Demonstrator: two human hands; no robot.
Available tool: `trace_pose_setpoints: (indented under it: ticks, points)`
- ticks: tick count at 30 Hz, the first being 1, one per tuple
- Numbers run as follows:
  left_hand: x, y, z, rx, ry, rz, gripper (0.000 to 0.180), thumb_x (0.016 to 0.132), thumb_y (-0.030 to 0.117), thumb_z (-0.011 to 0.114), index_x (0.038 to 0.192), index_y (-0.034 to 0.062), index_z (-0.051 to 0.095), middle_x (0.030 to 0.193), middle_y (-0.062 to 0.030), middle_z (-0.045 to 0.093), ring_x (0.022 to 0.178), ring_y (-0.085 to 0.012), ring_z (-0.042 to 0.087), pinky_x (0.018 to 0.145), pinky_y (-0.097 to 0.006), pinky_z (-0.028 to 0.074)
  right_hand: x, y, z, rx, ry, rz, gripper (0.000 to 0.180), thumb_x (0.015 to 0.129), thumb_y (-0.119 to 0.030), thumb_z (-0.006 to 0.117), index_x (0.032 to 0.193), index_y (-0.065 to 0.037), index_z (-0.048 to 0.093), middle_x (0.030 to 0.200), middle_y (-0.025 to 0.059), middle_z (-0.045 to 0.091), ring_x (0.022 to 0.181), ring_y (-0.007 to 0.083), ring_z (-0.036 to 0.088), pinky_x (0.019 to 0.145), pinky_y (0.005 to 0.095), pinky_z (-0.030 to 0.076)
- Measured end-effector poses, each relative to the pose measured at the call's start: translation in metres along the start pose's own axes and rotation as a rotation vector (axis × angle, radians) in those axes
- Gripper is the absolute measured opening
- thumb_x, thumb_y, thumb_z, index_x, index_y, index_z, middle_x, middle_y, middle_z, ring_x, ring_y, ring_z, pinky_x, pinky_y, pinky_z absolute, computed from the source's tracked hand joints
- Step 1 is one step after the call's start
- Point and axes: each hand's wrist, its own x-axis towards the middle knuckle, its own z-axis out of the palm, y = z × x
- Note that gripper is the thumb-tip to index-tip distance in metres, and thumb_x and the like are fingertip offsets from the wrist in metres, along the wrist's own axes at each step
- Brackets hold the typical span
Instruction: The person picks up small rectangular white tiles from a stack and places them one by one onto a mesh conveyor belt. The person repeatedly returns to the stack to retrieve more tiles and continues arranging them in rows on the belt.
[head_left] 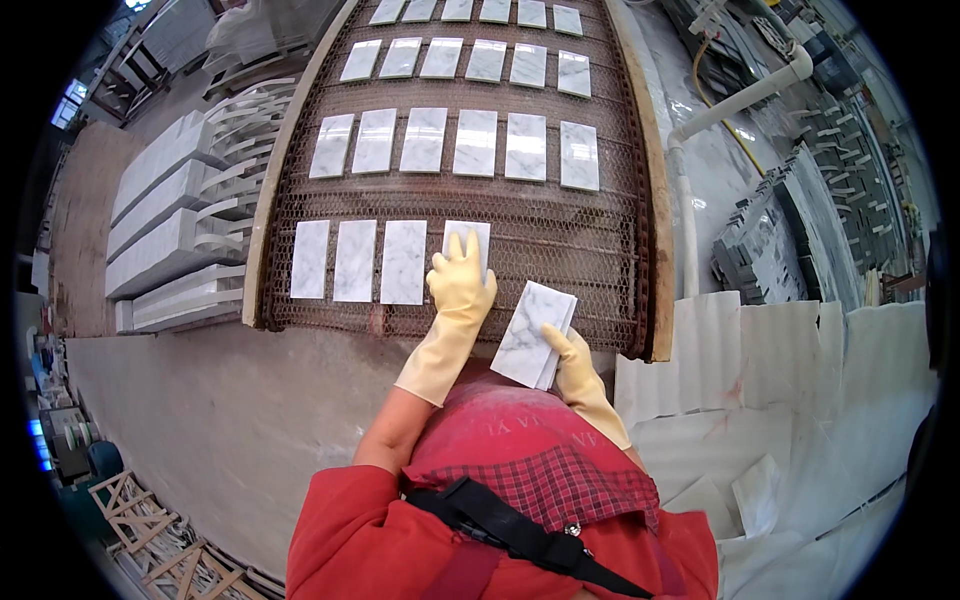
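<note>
My left hand (460,282), in a pale yellow rubber glove, rests on a white, grey-veined marble tile (481,240). Its fingers are stretched out over the tile's face, and the tile lies on the wire mesh belt (560,255). Against my apron, my right hand (580,375), gloved alike, grips a small stack of marble tiles (530,333), thumb on top and fingers hidden beneath. To the left of the touched tile, a marble tile (404,262) and two more stand in the same row. Farther up the belt, several rows of similar tiles (475,142) lie spaced apart.
Wooden side rails (660,250) border the belt. Bundled pale stone slabs (165,235) sit left of it. On the right run a white pipe (740,97), stacked grey stone pieces (790,230) and whitish sheeting (760,370). Wooden crates (150,530) stand at lower left.
</note>
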Motion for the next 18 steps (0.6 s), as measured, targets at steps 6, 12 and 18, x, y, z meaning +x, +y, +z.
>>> trace_pose_setpoints:
  ticks: [6, 12, 18]
  points:
    - [0.002, -0.008, 0.008, 0.130, -0.078, 0.059, 0.079, 0.077, 0.038, 0.088, 0.145, 0.0135, 0.056, 0.140, -0.0135, 0.057, 0.097, -0.0351, 0.064, 0.067, -0.045, 0.057, 0.005, 0.006, 0.000, -0.023, -0.007, -0.005, 0.047, 0.105, -0.024, 0.068, 0.142, 0.004, 0.059, 0.126, 0.0151, 0.073, 0.109, 0.0255, 0.074, 0.097, 0.0400, 0.059]
    - [0.003, -0.017, 0.000, 0.055, -0.104, 0.115, 0.072, 0.083, 0.038, 0.084, 0.144, 0.0125, 0.055, 0.140, -0.0148, 0.056, 0.100, -0.0371, 0.065, 0.069, -0.049, 0.059, 0.024, -0.009, 0.023, -0.221, 0.106, -0.034, 0.052, 0.101, -0.029, 0.073, 0.140, 0.003, 0.060, 0.126, 0.0145, 0.073, 0.110, 0.0257, 0.073, 0.099, 0.0401, 0.058]
    - [-0.025, -0.055, -0.056, -0.276, 0.002, 0.161, 0.063, 0.091, 0.027, 0.079, 0.146, 0.0058, 0.059, 0.144, -0.0240, 0.062, 0.124, -0.0427, 0.064, 0.101, -0.050, 0.055, 0.053, -0.047, 0.049, -0.417, 0.145, -0.026, 0.050, 0.100, -0.031, 0.077, 0.134, 0.003, 0.064, 0.120, 0.0133, 0.076, 0.102, 0.0214, 0.075, 0.090, 0.0377, 0.061]
